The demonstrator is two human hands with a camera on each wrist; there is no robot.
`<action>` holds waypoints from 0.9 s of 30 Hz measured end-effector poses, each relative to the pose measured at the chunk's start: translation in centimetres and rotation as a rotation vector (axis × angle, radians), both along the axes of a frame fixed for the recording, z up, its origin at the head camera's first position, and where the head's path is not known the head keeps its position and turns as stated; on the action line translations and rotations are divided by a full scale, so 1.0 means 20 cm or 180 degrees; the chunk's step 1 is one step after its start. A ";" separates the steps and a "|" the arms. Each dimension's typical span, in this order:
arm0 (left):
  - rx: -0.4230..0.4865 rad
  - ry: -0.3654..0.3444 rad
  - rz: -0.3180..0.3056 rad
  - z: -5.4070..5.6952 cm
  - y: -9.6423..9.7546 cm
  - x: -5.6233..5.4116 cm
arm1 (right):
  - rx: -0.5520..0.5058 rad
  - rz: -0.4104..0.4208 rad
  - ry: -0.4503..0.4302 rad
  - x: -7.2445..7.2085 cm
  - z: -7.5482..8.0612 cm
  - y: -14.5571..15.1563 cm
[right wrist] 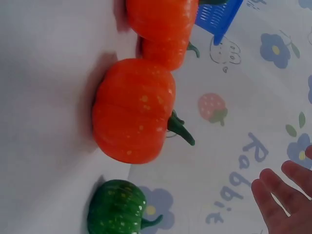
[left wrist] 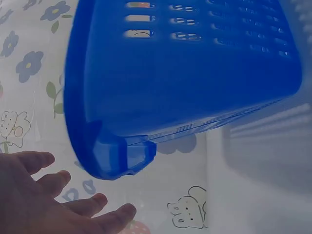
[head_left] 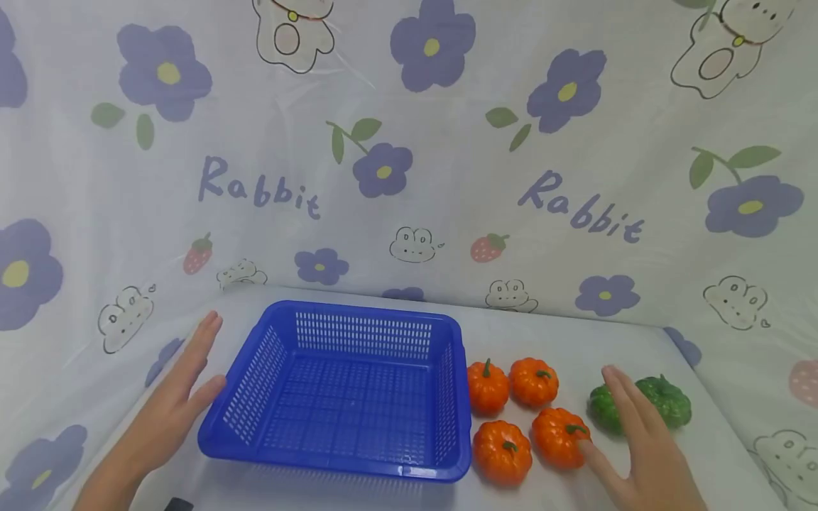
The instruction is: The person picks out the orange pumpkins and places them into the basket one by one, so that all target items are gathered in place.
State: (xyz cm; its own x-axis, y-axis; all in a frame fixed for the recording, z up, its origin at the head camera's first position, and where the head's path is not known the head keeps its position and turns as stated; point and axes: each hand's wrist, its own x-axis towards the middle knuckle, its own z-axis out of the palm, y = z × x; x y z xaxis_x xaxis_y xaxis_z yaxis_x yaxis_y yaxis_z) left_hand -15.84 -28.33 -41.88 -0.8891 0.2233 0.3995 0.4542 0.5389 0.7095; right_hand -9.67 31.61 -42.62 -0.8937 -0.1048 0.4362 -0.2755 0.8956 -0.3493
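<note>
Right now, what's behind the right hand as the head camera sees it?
Behind the right hand, green pumpkins show on either side of its fingers. The part between is covered, so whether they touch cannot be told.

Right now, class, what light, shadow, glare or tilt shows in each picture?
Head view: fairly even light, a small glare spot on the front rim of the basket; left wrist view: dimmer, the left hand looking dark; right wrist view: turned sideways, a soft shadow beside the middle orange pumpkin on the table, small pale flecks on its skin, perhaps glints.
</note>
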 end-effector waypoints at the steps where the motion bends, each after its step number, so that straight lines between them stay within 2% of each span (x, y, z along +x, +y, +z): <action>1: 0.0005 0.0002 -0.0016 -0.01 0.00 0.00 | -0.0022 0.0033 0.0029 0.00 0.00 0.00; 6: 0.0186 -0.0022 -0.0177 -0.04 -0.01 -0.02 | -0.0009 -0.0015 -0.0099 -0.01 -0.01 -0.03; 10: 0.0297 -0.0176 -0.0256 -0.05 0.00 -0.03 | 0.0012 -0.0070 -0.0226 -0.02 -0.02 -0.05; 14: 0.0330 -0.0320 -0.0299 -0.07 -0.01 -0.04 | -0.0051 -0.0026 -0.0212 -0.01 -0.03 -0.06; 23: 0.0157 -0.0602 -0.0350 -0.09 0.01 -0.06 | 0.0010 -0.0170 -0.0479 0.00 -0.06 -0.09; 27: 0.0030 -0.0646 -0.0327 -0.11 0.02 -0.06 | 0.0019 -0.0161 -0.0537 0.00 -0.07 -0.10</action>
